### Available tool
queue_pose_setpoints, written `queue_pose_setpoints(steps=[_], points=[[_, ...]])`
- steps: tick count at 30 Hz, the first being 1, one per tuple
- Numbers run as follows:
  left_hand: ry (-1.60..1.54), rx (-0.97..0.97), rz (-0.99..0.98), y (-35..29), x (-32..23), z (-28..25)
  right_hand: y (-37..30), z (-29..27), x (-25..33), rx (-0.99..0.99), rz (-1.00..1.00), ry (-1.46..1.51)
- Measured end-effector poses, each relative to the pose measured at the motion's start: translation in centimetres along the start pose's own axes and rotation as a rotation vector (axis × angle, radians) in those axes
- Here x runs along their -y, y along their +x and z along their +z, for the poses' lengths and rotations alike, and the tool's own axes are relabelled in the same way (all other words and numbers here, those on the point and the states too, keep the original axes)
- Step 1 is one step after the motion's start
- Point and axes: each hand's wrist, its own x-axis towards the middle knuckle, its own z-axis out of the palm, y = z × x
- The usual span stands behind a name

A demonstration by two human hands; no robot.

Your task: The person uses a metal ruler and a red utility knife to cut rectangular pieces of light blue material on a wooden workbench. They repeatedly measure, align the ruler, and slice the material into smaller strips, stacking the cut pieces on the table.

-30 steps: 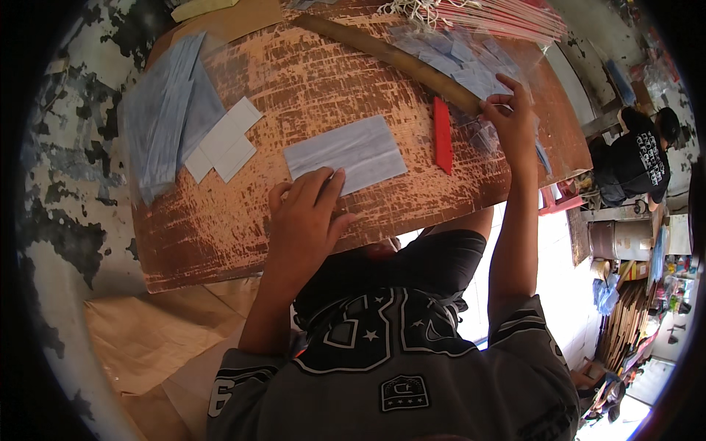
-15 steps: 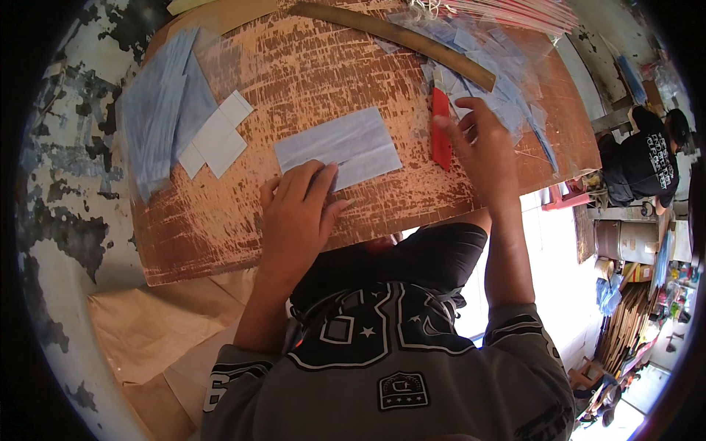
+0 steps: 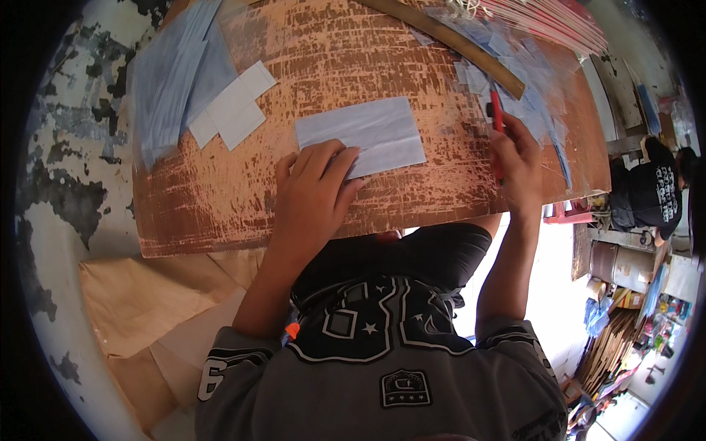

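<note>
A pale blue-grey rectangular sheet (image 3: pixel 382 131) lies on the worn wooden table (image 3: pixel 220 213). My left hand (image 3: pixel 312 180) rests on its near left corner, fingers stretched out over the surface. To the right, my right hand (image 3: pixel 521 158) is closed around a red utility knife (image 3: pixel 496 106). The knife stands lengthwise in the grip, with its tip pointing away from me towards loose scraps. Part of its handle is hidden by my fingers. White rectangular pieces (image 3: pixel 239 117) lie to the left of the sheet, overlapping each other.
Long blue-grey strips (image 3: pixel 165 95) lie at the table's left. A brown ruler-like bar (image 3: pixel 460 44) slants across clear and bluish film scraps (image 3: pixel 540 81). Thin red-and-white sticks (image 3: pixel 551 26) are at the back right. Another person (image 3: pixel 651 180) is far right; a peeling wall (image 3: pixel 62 176) stands left.
My right hand has picked up the red utility knife from the table and now holds it upright, edge-on. My left hand stays on the sheet. The whole view has shifted a little.
</note>
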Motion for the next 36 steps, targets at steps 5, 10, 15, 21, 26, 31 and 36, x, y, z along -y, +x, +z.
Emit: queue_pose_setpoints(steps=[5, 10, 15, 21, 26, 31, 36], points=[[-0.034, -0.032, -0.002, -0.1, 0.4, 0.5, -1.5, -0.7, -0.3, 0.075, 0.127, 0.418], [-0.027, -0.058, -0.002, -0.3, 0.6, 0.9, -1.9, -0.4, -0.4, 0.103, 0.127, 0.614], [-0.016, -0.086, 0.014, -0.4, 0.8, 1.2, -2.5, 0.4, -0.8, 0.092, 0.096, 0.621], [-0.009, -0.084, 0.024, -0.3, 0.8, 1.3, -3.2, 1.3, -1.3, 0.088, 0.029, 0.477], [-0.006, -0.078, 0.009, -0.4, 0.6, 1.3, -3.1, 1.6, -1.1, 0.077, 0.022, 0.554], [0.002, -0.074, 0.021, -0.1, 0.7, 1.1, -2.9, 1.1, -1.9, 0.059, 0.049, 0.583], [0.003, -0.055, 0.028, 0.0, 0.7, 1.0, -3.0, 0.8, -2.0, 0.082, 0.035, 0.615]])
